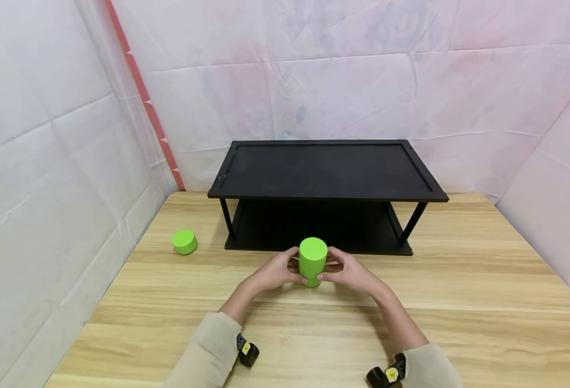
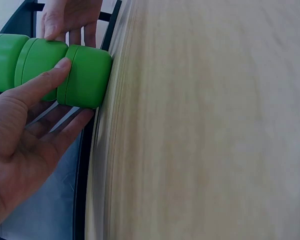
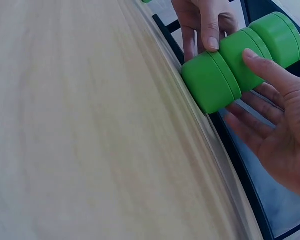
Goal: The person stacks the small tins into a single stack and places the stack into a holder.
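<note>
Three round green lidded tins (image 1: 312, 257) stand stacked upright on the table, just in front of the black two-tier shelf. My left hand (image 1: 278, 269) holds the stack from its left side, thumb in front and fingers behind. In the left wrist view, that thumb (image 2: 52, 77) lies across the middle tin, its tip by the seam above the bottom tin (image 2: 87, 76). From the other side my right hand (image 1: 350, 274) grips the stack too; its thumb (image 3: 270, 70) presses on the middle tin (image 3: 240, 52) in the right wrist view.
The black shelf (image 1: 314, 170) stands at the back of the wooden table (image 1: 484, 302), its front edge close behind the stack. Another green tin (image 1: 185, 242) sits alone to the shelf's left. White sheeting (image 1: 338, 97) hangs behind and at both sides.
</note>
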The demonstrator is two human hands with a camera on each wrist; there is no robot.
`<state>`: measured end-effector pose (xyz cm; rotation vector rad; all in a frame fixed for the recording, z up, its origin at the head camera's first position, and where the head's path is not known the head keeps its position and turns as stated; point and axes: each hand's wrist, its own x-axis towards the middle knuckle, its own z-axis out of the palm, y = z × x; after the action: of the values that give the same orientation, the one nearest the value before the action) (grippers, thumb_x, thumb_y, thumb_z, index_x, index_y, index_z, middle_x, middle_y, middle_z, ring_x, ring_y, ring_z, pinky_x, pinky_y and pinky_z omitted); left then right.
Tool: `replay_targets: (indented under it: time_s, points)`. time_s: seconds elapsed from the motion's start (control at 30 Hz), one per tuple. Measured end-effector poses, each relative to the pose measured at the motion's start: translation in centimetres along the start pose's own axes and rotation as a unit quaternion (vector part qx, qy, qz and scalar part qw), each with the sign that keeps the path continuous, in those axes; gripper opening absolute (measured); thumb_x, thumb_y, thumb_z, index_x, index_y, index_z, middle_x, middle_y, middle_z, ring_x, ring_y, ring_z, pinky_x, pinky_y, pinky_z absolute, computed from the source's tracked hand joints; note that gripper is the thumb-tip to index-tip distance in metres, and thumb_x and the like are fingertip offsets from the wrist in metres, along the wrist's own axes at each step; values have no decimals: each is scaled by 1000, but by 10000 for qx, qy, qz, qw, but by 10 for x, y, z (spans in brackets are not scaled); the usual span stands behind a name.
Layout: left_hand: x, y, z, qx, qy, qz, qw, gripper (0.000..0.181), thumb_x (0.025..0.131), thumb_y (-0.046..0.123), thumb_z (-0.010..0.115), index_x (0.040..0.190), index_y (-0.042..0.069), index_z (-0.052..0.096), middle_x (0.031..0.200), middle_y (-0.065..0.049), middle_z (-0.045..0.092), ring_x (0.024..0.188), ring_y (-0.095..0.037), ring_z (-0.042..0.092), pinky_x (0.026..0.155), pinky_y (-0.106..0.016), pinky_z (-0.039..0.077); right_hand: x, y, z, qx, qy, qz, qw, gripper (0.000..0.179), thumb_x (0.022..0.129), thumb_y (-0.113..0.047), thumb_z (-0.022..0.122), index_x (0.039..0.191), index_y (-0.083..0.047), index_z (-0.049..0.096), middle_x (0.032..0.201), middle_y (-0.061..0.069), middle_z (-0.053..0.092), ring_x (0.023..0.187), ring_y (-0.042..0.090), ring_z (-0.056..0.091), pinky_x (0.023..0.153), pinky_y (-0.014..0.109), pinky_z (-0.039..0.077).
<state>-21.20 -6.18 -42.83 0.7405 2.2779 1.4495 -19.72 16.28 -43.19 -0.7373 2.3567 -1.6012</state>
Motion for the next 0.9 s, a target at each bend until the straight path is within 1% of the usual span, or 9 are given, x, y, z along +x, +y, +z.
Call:
replay_targets:
  time_s: [0.17,0.27,0.53,0.63,0.9]
  points:
    - [3,1,3,14,11,25,10000,60,74,5,76,126,4,46,117,-8,53,109,-23,53,85,-22,46,-2,3,1,-53,13,-88,9999,62,80,-20,73,132,-3,43,122,14,52,108,32,52,89,42,45]
    - [3,2,4,61,29,3,10000,60,75,5,76,126,4,45,118,-8,53,109,-23,53,85,-22,46,-2,5,1,-20,37,-125,9999,65,80,-20,74,134,-3,41,123,14,51,108,33,53,88,41,45]
    - [5,3,5,90,24,-19,10000,60,76,4,75,127,2,45,120,-10,52,110,-24,52,85,-22,46,-3,7,-1,12,129,-97,9999,62,79,-20,75,131,-7,45,122,11,52,108,30,53,89,39,45]
    - [5,3,5,80,18,-14,10000,59,76,4,75,127,2,45,120,-11,51,110,-24,52,85,-22,46,-3,7,-1,50,108,-138,9998,61,79,-20,74,131,-6,45,122,12,52,109,30,53,90,39,45]
    - [5,2,5,39,-8,-47,10000,61,76,3,75,129,1,44,122,-12,51,110,-25,52,85,-22,46,-4,7,-1,181,107,-45,9998,63,79,-19,74,132,-5,44,123,14,51,109,31,53,89,37,45]
